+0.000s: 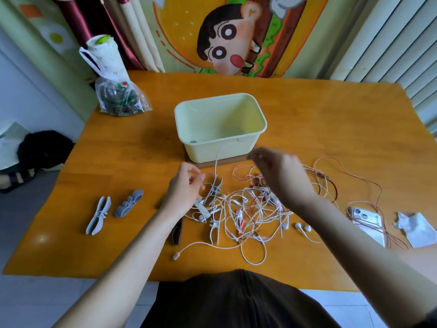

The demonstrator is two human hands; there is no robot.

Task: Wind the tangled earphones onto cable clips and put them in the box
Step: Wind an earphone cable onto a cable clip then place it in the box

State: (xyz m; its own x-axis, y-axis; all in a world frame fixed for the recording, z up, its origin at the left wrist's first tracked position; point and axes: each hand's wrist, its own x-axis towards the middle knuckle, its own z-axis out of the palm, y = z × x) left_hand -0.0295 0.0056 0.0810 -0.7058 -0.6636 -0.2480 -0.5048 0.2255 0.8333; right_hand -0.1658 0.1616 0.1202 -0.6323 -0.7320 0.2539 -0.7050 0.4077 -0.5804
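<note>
Floor, far left: a black bag, beside the table edge.

Orange wooden table, contents in order:

1. A clear plastic bag with dark and green contents, at the far left corner.
2. Two grey cable clips, lying side by side near the left edge, bare of cord and well apart from the tangle.
3. The left hand, palm turned inward and fingers curled. Thumb and fingertips pinch a thin strand of the tangled earphones.
4. A dark flat object, partly hidden under the left forearm; what it is cannot be told.
5. A third grey clip, tilted upright just beside the left fingertips, with white cord around and beside it.
6. A pale yellow-green box, open-topped, at the table's middle behind the hands. It stands on a thin wooden board.
7. The tangled earphones, a loose heap of white and pink cords with earbuds, lying in front of the box between the two hands and none of it inside the box. Pink strands trail off to the right.
8. The right hand, raised over the heap and blurred, fingers bent downward. Whether it grips a cord cannot be told.
9. A phone, lying flat, with pink cord crossing it.
10. A crumpled scrap of paper, near the right edge.
</note>
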